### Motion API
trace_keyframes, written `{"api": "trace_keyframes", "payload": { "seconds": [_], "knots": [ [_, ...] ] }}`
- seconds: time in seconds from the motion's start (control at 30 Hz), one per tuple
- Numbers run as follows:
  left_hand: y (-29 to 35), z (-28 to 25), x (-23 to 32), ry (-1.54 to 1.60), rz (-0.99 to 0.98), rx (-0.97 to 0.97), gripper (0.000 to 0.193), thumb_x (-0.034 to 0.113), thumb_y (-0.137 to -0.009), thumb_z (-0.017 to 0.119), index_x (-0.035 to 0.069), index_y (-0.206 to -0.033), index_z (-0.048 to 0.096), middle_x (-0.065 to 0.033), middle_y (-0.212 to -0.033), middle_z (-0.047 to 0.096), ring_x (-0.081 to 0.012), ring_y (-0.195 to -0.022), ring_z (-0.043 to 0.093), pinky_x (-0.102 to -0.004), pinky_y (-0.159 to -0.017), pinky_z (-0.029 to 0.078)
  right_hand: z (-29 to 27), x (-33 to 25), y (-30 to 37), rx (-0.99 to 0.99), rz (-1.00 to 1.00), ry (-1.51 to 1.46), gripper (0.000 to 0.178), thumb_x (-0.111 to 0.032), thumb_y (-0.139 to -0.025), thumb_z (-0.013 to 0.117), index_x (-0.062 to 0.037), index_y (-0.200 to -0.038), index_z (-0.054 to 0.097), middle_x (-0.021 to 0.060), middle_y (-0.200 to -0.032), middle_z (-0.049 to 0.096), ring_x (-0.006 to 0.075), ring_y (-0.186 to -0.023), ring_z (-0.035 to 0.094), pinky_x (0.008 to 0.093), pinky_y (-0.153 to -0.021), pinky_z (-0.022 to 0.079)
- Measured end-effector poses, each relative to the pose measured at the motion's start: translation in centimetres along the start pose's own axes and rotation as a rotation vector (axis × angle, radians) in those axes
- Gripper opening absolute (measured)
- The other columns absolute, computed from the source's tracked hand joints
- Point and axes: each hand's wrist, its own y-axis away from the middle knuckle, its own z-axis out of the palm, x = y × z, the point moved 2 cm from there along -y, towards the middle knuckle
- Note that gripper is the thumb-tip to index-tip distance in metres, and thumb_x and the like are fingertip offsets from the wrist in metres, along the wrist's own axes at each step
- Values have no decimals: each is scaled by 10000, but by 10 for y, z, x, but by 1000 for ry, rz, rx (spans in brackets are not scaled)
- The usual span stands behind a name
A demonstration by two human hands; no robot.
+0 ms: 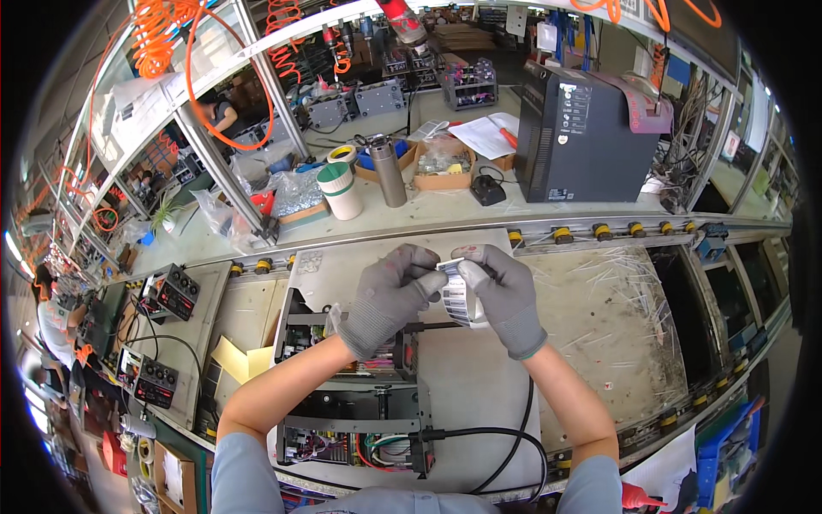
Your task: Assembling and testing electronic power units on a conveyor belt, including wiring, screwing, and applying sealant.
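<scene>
Both my hands wear grey knitted gloves with reddish stains at the fingertips. In my right hand (505,295) is a roll of white printed labels (458,301), its strip hanging in a curl below the fingers. My left hand (396,293) pinches at the strip's upper left edge; whether a single label is peeled loose there is too small to tell. Beneath my hands, on a pale board, lie two open dark-metal electronic units (355,428) with coloured wires and black cables.
Behind the work line, a shelf holds a white-and-green cup (340,190), a steel tumbler (388,174), a cardboard box of small parts (443,164) and a large black cabinet (582,137). Control boxes (169,291) with knobs stand left. Orange coiled hoses (152,51) hang above.
</scene>
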Motion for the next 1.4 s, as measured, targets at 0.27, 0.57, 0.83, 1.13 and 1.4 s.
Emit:
{"api": "trace_keyframes", "payload": {
  "seconds": [0.27, 0.57, 0.83, 1.13, 1.4],
  "knots": [
    [-9, -12, -14, -141, 32, 40, 138, 112, -889, 597, -19, -926, 613, -21, -720, 605, -61, -653, 538, -226, -607, 462, 23, 30, -18, -26, -75, 73, 190, -74, -889, 550, 34, -1028, 621, 72, -934, 648, 114, -845, 594, 242, -771, 471],
    [-18, -31, -27, -669, 312, 34, 250, 145, -882, 573, -5, -1082, 591, -131, -950, 670, -228, -856, 664, -308, -767, 513, -19, 78, -60, -265, -66, 292, 153, -128, -878, 571, -17, -966, 629, 92, -809, 622, 125, -746, 591, 257, -701, 475],
    [1, -42, -74, -465, -172, -256, 552, 118, -855, 592, 19, -1360, 391, -155, -1100, 640, -194, -972, 633, -304, -863, 481, 5, 97, -55, -902, 292, 377, 259, -263, -877, 544, -61, -1018, 624, 124, -823, 647, 204, -715, 609, 337, -677, 483],
    [2, -41, -75, -431, -210, -236, 583, 36, -820, 617, 34, -1363, 404, -137, -1116, 631, -176, -1010, 610, -294, -895, 462, 23, 130, -64, -948, 118, 320, 297, -306, -846, 556, -46, -942, 660, 145, -814, 651, 257, -745, 615, 368, -705, 481],
    [2, -40, -72, -451, -186, -234, 590, 36, -812, 631, 7, -1356, 404, -140, -1127, 624, -169, -1025, 599, -288, -909, 452, 24, 120, -70, -1024, 73, 403, 304, -315, -837, 564, -42, -926, 663, 151, -821, 653, 265, -730, 603, 363, -711, 470]
  ]
}}
